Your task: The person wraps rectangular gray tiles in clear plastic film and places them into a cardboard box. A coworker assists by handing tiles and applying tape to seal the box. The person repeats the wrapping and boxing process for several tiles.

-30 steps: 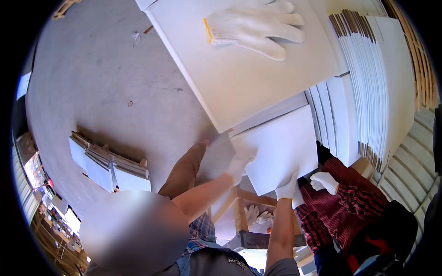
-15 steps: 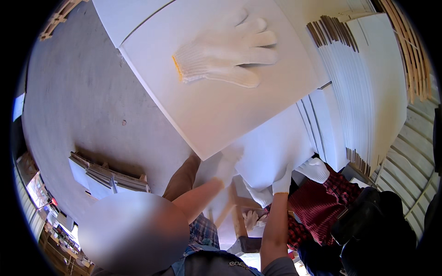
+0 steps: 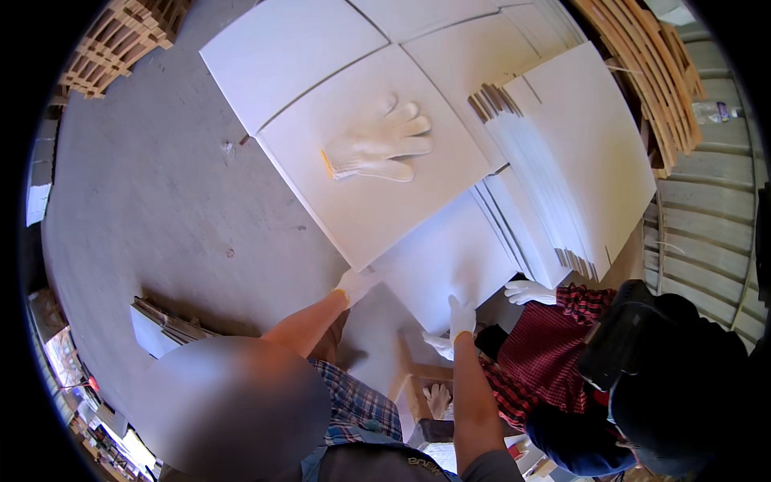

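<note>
A white flat panel [image 3: 438,269] lies slanted beside a taller stack, its near corner toward me. My left hand [image 3: 356,286], in a white knit glove, is closed at the panel's left corner; its fingertips are indistinct. On the panel's near part my gloved right hand [image 3: 462,316] rests with fingers stretched out. Beside it, a co-worker in a red checked shirt [image 3: 534,345] has one gloved hand [image 3: 438,345] at the panel's near edge and the other [image 3: 530,292] by the upright panels. A loose white glove [image 3: 381,145] with a yellow cuff edge lies on the stack top [image 3: 385,217].
Panels with brown edges [image 3: 590,153] lean together at the right, before wooden slats [image 3: 642,64]. Pallets [image 3: 128,40] stand far left; a low board pile [image 3: 165,325] sits on the concrete floor [image 3: 177,177]. Another glove [image 3: 438,399] lies by a wooden frame [image 3: 418,394].
My view has shifted and shows more of the stack. My left hand has moved leftward, now by the stack's near corner. My right hand stays on the panel.
</note>
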Motion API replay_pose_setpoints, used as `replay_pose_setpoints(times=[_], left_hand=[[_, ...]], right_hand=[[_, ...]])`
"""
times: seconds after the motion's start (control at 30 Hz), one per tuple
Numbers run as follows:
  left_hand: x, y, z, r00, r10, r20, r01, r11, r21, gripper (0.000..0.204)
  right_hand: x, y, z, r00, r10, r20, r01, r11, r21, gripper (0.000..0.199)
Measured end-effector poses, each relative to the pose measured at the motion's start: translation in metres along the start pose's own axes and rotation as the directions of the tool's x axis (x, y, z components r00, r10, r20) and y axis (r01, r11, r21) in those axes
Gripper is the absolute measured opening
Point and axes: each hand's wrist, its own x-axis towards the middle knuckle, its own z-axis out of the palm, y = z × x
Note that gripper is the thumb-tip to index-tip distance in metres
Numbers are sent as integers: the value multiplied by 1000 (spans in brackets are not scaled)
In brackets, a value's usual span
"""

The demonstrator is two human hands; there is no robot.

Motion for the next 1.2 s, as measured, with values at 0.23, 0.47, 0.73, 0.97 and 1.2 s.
replay_pose_setpoints(times=[0.23, 0.47, 0.73, 0.97, 1.2], left_hand=[[-8, -148, -88, 940, 313, -135, -177, 787, 592, 59], [-156, -167, -78, 969, 184, -166, -75, 857, 510, 65], [-247, -219, -44, 937, 328, 120, -324, 688, 649, 74], [-292, -261, -95, 938, 344, -51, -256, 782, 568, 67], [-320, -318, -173, 910, 252, -328, -127, 925, 358, 74]], right_hand=[[-129, 25, 52, 433, -856, 282, 900, 431, -72, 35], [-254, 57, 101, 320, -865, 386, 897, 408, 170, 41], [-355, 135, 35, 463, -815, 350, 808, 550, 211, 42], [-369, 160, 27, 550, -727, 411, 758, 641, 122, 43], [-367, 79, 38, 480, -724, 495, 815, 577, 53, 44]])
